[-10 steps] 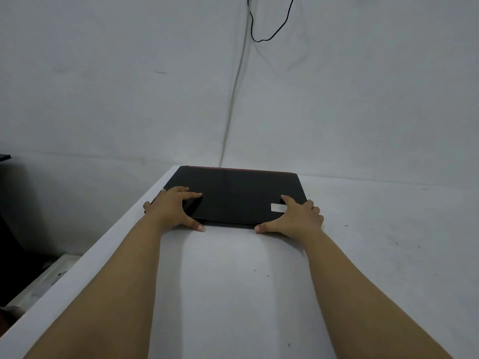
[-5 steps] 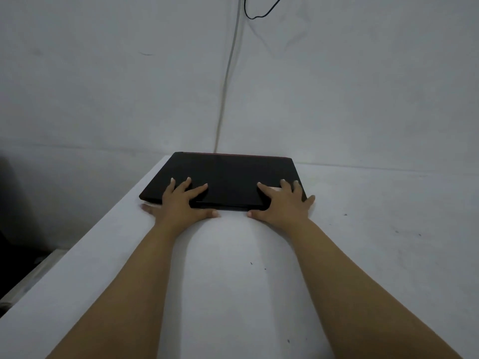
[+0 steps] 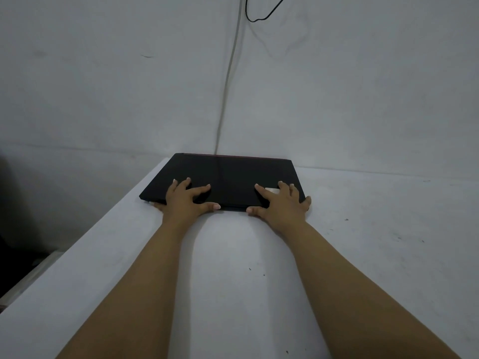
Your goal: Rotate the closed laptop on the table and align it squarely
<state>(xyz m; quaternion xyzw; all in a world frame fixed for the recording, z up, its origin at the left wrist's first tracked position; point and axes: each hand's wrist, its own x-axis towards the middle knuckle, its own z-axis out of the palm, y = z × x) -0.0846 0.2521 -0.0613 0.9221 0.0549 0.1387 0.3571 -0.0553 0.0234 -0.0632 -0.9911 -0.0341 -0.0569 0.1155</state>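
A closed black laptop with a thin red strip along its far edge lies flat at the far end of the white table, close to the wall. My left hand rests on its near left part, fingers spread on the lid and thumb along the front edge. My right hand lies on the near right part the same way, partly covering a small white sticker. The laptop's long edges run roughly parallel to the wall.
The table's left edge runs diagonally, with a dark drop and the floor beyond it. A grey cable runs down the white wall behind the laptop, and a black wire loops near the top.
Both hands have shifted from gripping the laptop's near corners to lying flat with spread fingers on the lid. The laptop has stayed in about the same place near the wall.
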